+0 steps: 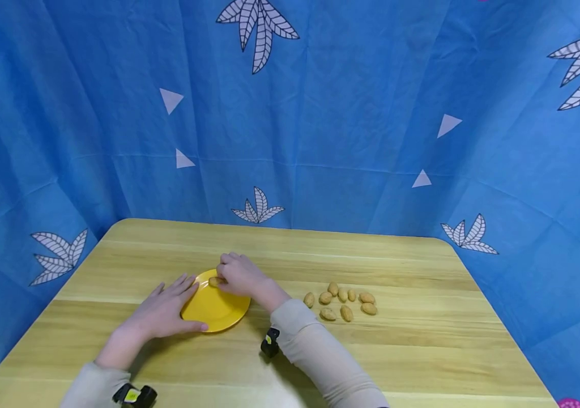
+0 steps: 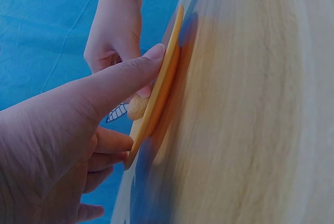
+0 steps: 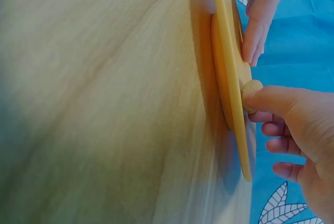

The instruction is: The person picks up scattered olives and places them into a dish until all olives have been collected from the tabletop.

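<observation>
A round yellow plate (image 1: pixel 213 310) lies on the wooden table. My left hand (image 1: pixel 166 313) spreads along its left side, its thumb (image 2: pixel 125 80) on the near rim and its straight fingers touching the rim farther back. Over the plate's far side, my right hand (image 1: pixel 241 276) pinches a tan, rough-skinned oval nut (image 3: pixel 251 89) between thumb and fingers. That nut is low at the plate's surface; whether it touches the plate I cannot tell. Several similar nuts (image 1: pixel 346 313) lie loose on the table, right of the plate.
The light wooden table (image 1: pixel 422 351) has rounded far corners. A blue cloth (image 1: pixel 351 85) with white leaf and triangle prints hangs behind and at both sides. My right forearm (image 1: pixel 320 354) crosses the table between the plate and the loose nuts.
</observation>
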`<move>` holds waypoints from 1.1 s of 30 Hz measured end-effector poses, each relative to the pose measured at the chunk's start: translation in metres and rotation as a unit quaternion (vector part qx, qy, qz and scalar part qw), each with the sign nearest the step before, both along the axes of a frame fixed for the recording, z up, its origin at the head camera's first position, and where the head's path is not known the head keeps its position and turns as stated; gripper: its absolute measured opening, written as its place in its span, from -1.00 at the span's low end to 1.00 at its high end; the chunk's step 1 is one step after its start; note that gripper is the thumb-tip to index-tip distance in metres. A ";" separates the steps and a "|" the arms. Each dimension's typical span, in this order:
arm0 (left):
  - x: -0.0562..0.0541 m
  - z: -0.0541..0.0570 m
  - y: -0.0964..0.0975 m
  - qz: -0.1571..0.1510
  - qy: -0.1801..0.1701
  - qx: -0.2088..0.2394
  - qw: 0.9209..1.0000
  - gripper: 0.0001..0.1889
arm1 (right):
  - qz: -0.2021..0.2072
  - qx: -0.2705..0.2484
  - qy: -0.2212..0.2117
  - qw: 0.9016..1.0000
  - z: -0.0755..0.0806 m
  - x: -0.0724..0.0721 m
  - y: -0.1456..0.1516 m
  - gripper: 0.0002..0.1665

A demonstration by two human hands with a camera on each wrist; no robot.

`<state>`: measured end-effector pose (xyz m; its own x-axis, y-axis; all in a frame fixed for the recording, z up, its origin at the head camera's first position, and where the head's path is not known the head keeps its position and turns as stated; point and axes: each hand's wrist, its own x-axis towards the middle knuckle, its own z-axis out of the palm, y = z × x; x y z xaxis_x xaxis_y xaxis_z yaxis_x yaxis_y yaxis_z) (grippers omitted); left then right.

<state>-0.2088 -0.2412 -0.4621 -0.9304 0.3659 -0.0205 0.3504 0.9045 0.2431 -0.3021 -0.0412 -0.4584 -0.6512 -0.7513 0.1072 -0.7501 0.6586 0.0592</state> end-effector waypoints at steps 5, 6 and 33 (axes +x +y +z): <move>-0.001 0.000 0.000 -0.002 0.000 -0.003 1.000 0.16 | -0.009 0.001 -0.006 1.000 0.001 0.000 0.000 -0.71; -0.001 0.000 0.000 -0.002 -0.001 -0.003 1.000 0.16 | -0.009 0.002 -0.007 1.000 0.001 0.000 0.000 -0.72; 0.000 0.002 0.001 0.003 -0.010 0.003 1.000 0.15 | 0.020 -0.028 0.011 0.999 0.023 0.029 0.058 -0.72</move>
<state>-0.2084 -0.2406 -0.4599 -0.9319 0.3608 -0.0370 0.3402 0.9049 0.2557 -0.2727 0.0164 -0.4350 -0.6171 -0.7695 0.1644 -0.7753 0.6303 0.0397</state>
